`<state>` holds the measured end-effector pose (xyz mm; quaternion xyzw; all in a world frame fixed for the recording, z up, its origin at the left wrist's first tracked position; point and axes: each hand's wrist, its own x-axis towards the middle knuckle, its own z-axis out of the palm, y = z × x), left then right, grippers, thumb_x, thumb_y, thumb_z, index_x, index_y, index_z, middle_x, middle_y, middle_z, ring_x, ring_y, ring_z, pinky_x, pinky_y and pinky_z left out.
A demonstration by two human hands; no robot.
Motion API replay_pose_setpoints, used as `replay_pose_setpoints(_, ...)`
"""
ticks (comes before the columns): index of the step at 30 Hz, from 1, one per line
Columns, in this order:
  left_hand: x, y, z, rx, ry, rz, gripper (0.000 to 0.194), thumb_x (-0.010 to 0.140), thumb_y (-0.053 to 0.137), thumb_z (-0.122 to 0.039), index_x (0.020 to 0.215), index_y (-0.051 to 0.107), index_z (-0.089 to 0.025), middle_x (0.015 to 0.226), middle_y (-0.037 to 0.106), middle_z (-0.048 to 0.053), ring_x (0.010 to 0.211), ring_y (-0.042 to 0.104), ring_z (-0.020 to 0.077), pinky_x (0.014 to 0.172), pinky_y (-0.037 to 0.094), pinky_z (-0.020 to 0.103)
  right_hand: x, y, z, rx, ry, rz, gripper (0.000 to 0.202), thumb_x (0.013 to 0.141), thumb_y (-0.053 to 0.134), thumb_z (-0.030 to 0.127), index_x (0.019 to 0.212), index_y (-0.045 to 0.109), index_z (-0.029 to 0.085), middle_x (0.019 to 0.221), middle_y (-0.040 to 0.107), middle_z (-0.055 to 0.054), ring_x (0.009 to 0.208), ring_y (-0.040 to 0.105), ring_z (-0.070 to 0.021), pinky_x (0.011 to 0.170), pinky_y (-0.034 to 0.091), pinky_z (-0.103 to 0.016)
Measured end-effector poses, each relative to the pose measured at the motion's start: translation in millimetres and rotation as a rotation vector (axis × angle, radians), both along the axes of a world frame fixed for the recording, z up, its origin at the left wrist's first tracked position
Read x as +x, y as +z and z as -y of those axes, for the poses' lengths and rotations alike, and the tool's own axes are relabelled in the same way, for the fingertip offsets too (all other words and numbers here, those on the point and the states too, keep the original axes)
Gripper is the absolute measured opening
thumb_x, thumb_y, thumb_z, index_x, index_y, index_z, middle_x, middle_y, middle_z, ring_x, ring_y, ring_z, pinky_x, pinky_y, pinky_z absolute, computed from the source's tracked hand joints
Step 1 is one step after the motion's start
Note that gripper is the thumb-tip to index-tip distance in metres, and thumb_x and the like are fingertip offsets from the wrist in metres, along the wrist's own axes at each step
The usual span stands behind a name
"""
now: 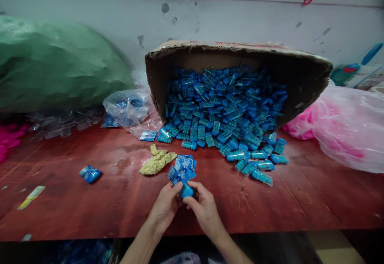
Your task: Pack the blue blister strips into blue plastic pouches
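In front of me, near the table's front edge, my left hand [167, 202] and my right hand [205, 206] meet around a small bottle with a rounded blue end [187, 191]. My left thumb also presses a blue printed packet [174, 174] against it. The right thumb and fingers pinch the bottle from the other side; my fingers hide part of it. Just beyond lie more flat blue printed packets [186, 165]. Behind my hands, many small clear bottles of blue-green beads with blue caps [222, 112] spill from a cardboard box [240, 48] lying on its side.
A crumpled yellowish cloth [157, 162] and a blue packet [90, 174] lie left on the red table [120, 212]. A clear bag [129, 108] of blue packets and a large green sack [60, 64] stand behind. At right sits a bag of pink things [354, 128].
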<state>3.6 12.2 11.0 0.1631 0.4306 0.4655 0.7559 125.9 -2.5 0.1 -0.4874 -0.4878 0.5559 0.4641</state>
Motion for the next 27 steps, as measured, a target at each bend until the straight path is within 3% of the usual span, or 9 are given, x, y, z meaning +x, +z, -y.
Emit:
replay_pose_setpoints(3,-8,-1.1,1,-0.038,-0.073,0.049,0.016,0.071,0.062,-0.024,0.083,0.062,-0.014,0.076,0.069,0.006,0.067,0.063,0.0165,0.066,0.050,0.031,8,-5.1,-12,-0.152,0.145,-0.187,0.029,0.067,0.059,0.023,0.096,0.057,0.019,0.069,0.054,0.003,0.048,0.045,-0.0077,0.047,0.043,-0.021)
replay_pose_setpoints(8,-12,-1.7,8,-0.046,-0.101,0.184,0.015,0.076,0.057,-0.023,0.088,0.063,-0.017,0.092,0.068,0.006,0.082,0.062,0.0181,0.079,0.046,0.037,18,2.3,-19,-0.108,0.178,-0.219,0.049,0.056,0.070,0.014,0.103,0.057,0.024,0.070,0.051,0.007,0.063,0.049,-0.0085,0.059,0.041,-0.019)
replay_pose_setpoints(12,-11,3.7,10,-0.033,-0.193,0.185,0.018,0.075,0.057,-0.023,0.089,0.065,-0.013,0.084,0.069,0.009,0.080,0.063,0.0180,0.072,0.046,0.029,20,7.2,-14,-0.145,0.349,-0.208,0.071,0.049,0.077,0.016,0.114,0.053,0.028,0.080,0.055,0.006,0.069,0.054,-0.0108,0.064,0.044,-0.022)
replay_pose_setpoints(16,-11,9.2,10,-0.052,-0.251,0.141,0.020,0.070,0.063,-0.024,0.086,0.066,-0.011,0.078,0.069,0.010,0.075,0.063,0.0181,0.070,0.046,0.027,24,7.9,-14,-0.131,0.405,-0.182,0.075,0.047,0.079,0.019,0.116,0.052,0.029,0.088,0.060,0.004,0.075,0.057,-0.0146,0.068,0.046,-0.025)
replay_pose_setpoints(19,-6,9.7,12,-0.046,-0.213,0.132,0.023,0.069,0.064,-0.026,0.087,0.066,-0.012,0.081,0.069,0.010,0.076,0.063,0.0189,0.074,0.046,0.031,27,13.2,-15,-0.124,0.382,-0.110,0.059,0.056,0.073,0.020,0.112,0.056,0.027,0.086,0.061,0.003,0.072,0.057,-0.0144,0.067,0.047,-0.026)
replay_pose_setpoints(22,2,8.8,14,-0.030,-0.080,0.135,0.022,0.071,0.062,-0.027,0.090,0.065,-0.016,0.088,0.068,0.007,0.080,0.061,0.0178,0.077,0.044,0.031,24,16.6,-12,0.018,0.248,0.074,0.039,0.069,0.062,0.019,0.107,0.060,0.024,0.090,0.062,-0.001,0.079,0.057,-0.0163,0.075,0.046,-0.030)
replay_pose_setpoints(24,8,8.1,14,-0.019,0.008,0.088,0.023,0.069,0.064,-0.027,0.090,0.065,-0.018,0.087,0.068,0.005,0.077,0.060,0.0156,0.072,0.044,0.028,18,13.9,-5,0.096,0.109,0.140,0.032,0.074,0.058,0.021,0.105,0.061,0.023,0.095,0.062,-0.003,0.086,0.057,-0.0182,0.080,0.045,-0.031)
replay_pose_setpoints(27,13,6.2,15,-0.003,0.063,-0.046,0.023,0.066,0.067,-0.028,0.086,0.066,-0.017,0.080,0.068,0.004,0.065,0.057,0.0111,0.059,0.042,0.021,6,5.8,6,0.026,-0.032,0.064,0.026,0.079,0.053,0.027,0.103,0.059,0.019,0.088,0.065,-0.004,0.077,0.060,-0.0177,0.070,0.049,-0.030)
